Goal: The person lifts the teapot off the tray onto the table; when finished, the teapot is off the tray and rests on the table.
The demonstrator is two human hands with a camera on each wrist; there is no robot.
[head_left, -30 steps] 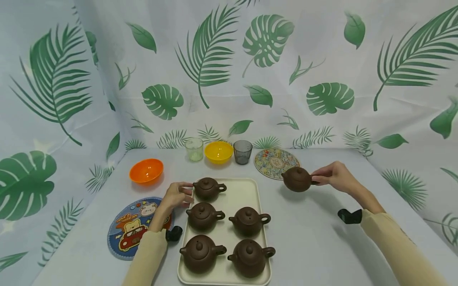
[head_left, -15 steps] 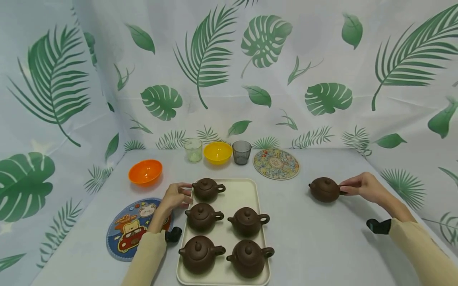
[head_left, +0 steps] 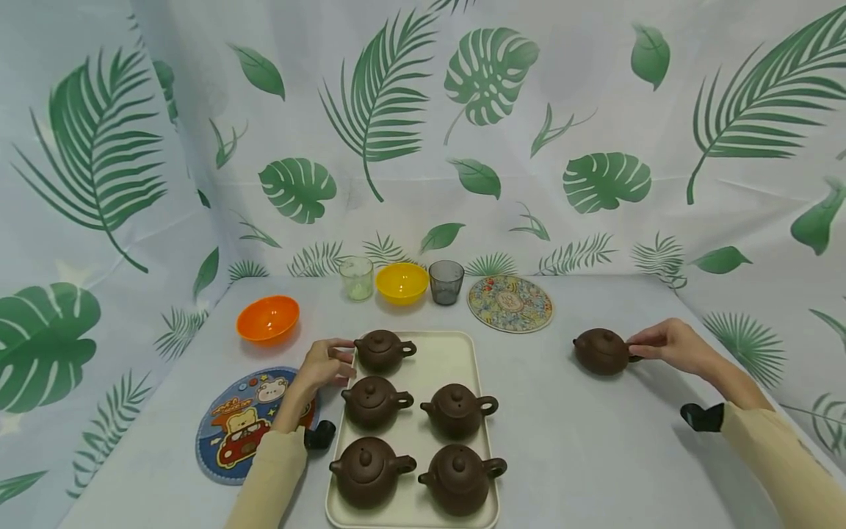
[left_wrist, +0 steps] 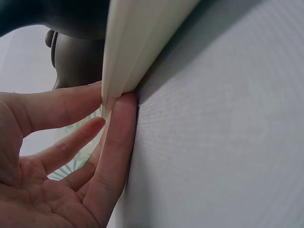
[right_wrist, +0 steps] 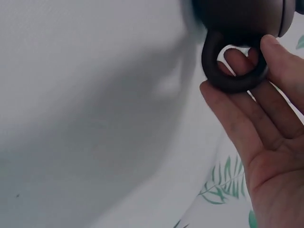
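Teapot (head_left: 600,353) sits right of the tray (head_left: 449,353), seemingly on the table (head_left: 568,448). Its looped handle (right_wrist: 232,83), pinched by the right hand (head_left: 673,344), we see clearly only from the right wrist; the left wrist alone shows us the left hand (head_left: 322,364) gripping the rim (left_wrist: 130,42).

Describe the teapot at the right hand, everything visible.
The teapot is squat, rounded and dark brown, with a dull, clay-like surface. Its lid, topped by a small knob, is on. A short spout points toward the person's left; opposite is a ring handle, pinched between the thumb and fingers of the right hand. It is roughly upright, right of the tray, and appears to rest on the white table, though base contact is unclear.
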